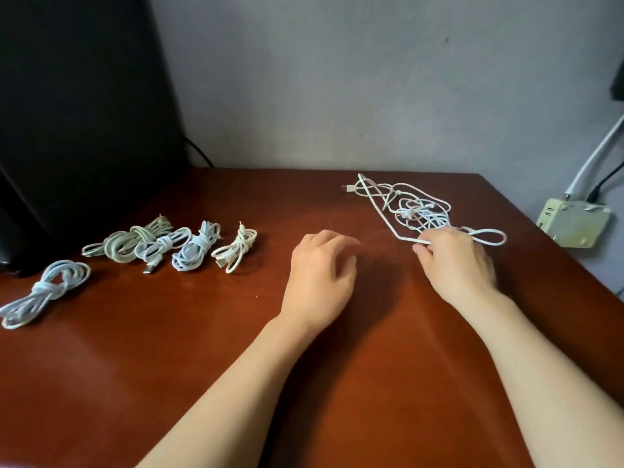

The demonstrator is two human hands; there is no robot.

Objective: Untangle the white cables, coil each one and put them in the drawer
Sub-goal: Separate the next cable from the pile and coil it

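Head view: right hand (456,261) pinches a strand of the tangle (415,211), far right on the desk (202,332); left hand (320,268) loosely curled, empty. Tugging hard could tighten knots

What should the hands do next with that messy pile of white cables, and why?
Probably the left hand should reach over and hold down the tangle, since it holds nothing and the right hand pinches one loop of it. Then that cable may slide free. Five coiled cables lie finished on the left.
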